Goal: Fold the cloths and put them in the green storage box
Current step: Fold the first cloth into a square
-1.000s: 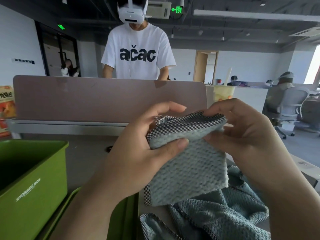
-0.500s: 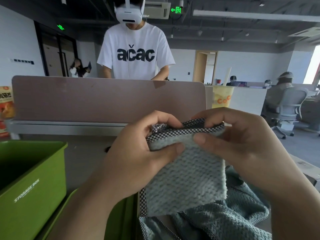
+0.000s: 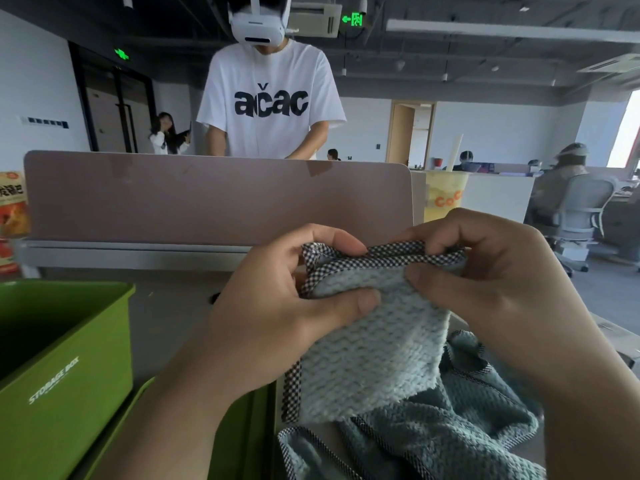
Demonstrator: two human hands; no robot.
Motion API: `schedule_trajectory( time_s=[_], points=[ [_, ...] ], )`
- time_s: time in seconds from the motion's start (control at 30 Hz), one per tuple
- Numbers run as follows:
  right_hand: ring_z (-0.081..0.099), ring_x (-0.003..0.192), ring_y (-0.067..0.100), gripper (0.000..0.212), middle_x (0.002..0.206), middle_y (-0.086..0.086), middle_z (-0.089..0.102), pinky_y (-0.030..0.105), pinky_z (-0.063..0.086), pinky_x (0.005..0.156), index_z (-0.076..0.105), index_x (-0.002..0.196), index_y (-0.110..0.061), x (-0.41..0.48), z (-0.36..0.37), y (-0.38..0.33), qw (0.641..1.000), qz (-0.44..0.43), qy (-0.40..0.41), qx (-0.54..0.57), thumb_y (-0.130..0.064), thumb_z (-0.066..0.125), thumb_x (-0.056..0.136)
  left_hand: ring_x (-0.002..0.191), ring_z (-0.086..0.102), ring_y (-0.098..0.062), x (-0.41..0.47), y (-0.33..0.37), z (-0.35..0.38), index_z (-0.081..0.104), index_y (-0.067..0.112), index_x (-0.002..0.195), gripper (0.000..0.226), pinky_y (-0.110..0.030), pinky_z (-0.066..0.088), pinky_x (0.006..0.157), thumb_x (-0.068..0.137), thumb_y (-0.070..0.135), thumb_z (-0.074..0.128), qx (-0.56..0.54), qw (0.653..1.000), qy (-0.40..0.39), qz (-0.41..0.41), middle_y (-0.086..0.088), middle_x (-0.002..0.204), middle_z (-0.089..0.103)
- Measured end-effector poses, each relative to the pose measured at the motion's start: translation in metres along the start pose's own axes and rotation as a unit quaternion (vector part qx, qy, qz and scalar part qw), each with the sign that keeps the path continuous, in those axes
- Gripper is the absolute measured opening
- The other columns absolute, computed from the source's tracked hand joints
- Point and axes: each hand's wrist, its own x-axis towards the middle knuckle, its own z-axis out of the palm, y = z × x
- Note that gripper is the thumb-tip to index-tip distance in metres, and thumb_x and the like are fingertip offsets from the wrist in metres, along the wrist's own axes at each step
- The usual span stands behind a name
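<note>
a folded pale-blue cloth [image 3: 374,348] with checked trim is held above the desk, pinched at its top edge by the left hand [image 3: 277,306] and right hand [image 3: 498,289]. a darker cloth [image 3: 450,431] is seen crumpled beneath; the green storage box [image 3: 65,375] is set well to the left.

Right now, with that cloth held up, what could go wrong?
The left hand and right hand pinch the cloth only near its checked top edge, so the fold may slip open. Its lower edge hangs close to the loose cloths and might catch them. The box sits off to the left; carrying the cloth across could loosen the fold.
</note>
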Motion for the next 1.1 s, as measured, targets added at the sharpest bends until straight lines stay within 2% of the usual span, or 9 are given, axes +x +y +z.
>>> schedule_trajectory(
  time_s=[0.17,0.27,0.4,0.57,0.7,0.77,0.87,1.0,1.1],
  points=[
    [0.068,0.079,0.035,0.011,0.09,0.0,0.075,0.052,0.055,0.07,0.059,0.067,-0.014,-0.001,-0.003,-0.001,1.0,-0.012,0.001,0.004,-0.011,0.07,0.068,0.078,0.074,-0.015,0.0,0.0,-0.003,0.068,0.028,0.083,0.034,-0.026,0.058,0.064,0.051,0.027,0.078,-0.023,1.0,0.009,-0.011,0.004,0.085,0.076],
    [0.057,0.063,0.051,0.03,0.074,0.023,0.068,0.056,0.048,0.052,0.062,0.072,-0.012,-0.001,-0.004,-0.003,1.0,-0.02,0.009,-0.018,-0.031,0.084,0.062,0.076,0.074,-0.015,0.001,0.001,-0.002,0.069,0.029,0.08,0.033,-0.026,0.058,0.061,0.048,0.028,0.078,-0.036,0.999,0.035,-0.017,0.003,0.082,0.076],
    [0.055,0.046,0.019,0.026,0.067,0.007,0.073,0.024,0.043,0.05,0.065,0.079,-0.021,0.001,-0.003,-0.005,0.998,0.009,0.045,0.047,-0.028,0.08,0.058,0.082,0.073,-0.022,0.004,-0.003,-0.004,0.07,0.033,0.08,0.042,-0.042,0.058,0.073,0.044,0.025,0.09,-0.05,0.995,0.071,-0.047,0.0,0.086,0.076],
    [0.058,0.064,0.049,0.033,0.075,0.028,0.068,0.053,0.051,0.065,0.067,0.092,-0.024,0.005,0.009,0.002,0.994,0.057,0.068,0.061,-0.019,0.082,0.063,0.088,0.073,-0.026,0.003,-0.008,-0.008,0.072,0.022,0.091,0.047,-0.044,0.055,0.082,0.047,0.027,0.087,-0.112,0.984,0.038,-0.137,-0.005,0.094,0.076],
    [0.058,0.06,0.024,0.03,0.068,0.03,0.052,0.033,0.051,0.059,0.068,0.089,-0.02,0.008,0.015,0.008,0.969,0.119,0.104,0.188,-0.018,0.082,0.061,0.092,0.072,-0.029,0.001,-0.013,-0.01,0.074,0.009,0.091,0.051,-0.045,0.053,0.087,0.051,0.04,0.079,-0.121,0.969,-0.028,-0.212,-0.01,0.099,0.076],
    [0.062,0.065,0.02,0.028,0.072,0.018,0.062,0.031,0.057,0.058,0.069,0.092,-0.013,0.008,0.017,0.007,0.934,0.186,0.064,0.299,-0.023,0.071,0.065,0.09,0.073,-0.029,0.002,-0.015,-0.009,0.074,0.006,0.091,0.049,-0.042,0.054,0.083,0.053,0.035,0.084,-0.124,0.97,0.0,-0.211,-0.01,0.097,0.076],
    [0.071,0.075,0.021,0.032,0.085,0.009,0.075,0.034,0.06,0.073,0.07,0.089,0.0,0.006,0.017,0.01,0.921,0.251,-0.029,0.298,-0.027,0.064,0.071,0.082,0.074,-0.024,0.004,-0.014,-0.003,0.075,0.008,0.084,0.045,-0.035,0.056,0.074,0.05,0.037,0.075,-0.111,0.975,0.062,-0.183,-0.007,0.09,0.077],
    [0.068,0.068,0.023,0.022,0.077,0.012,0.074,0.037,0.056,0.065,0.072,0.074,-0.005,0.006,0.02,0.021,0.947,0.229,0.019,0.224,-0.026,0.065,0.071,0.072,0.074,-0.015,0.006,-0.017,0.001,0.076,0.03,0.072,0.034,-0.036,0.056,0.074,0.044,0.049,0.073,-0.031,0.98,0.138,-0.143,0.005,0.077,0.077],
    [0.067,0.077,0.034,0.025,0.086,0.021,0.073,0.055,0.054,0.079,0.071,0.075,-0.002,0.007,0.027,0.025,0.957,0.209,0.062,0.192,-0.026,0.066,0.081,0.072,0.074,-0.012,0.007,-0.019,0.004,0.075,0.036,0.075,0.038,-0.038,0.056,0.077,0.041,0.053,0.073,-0.009,0.978,0.162,-0.132,0.009,0.076,0.077]
  ],
)
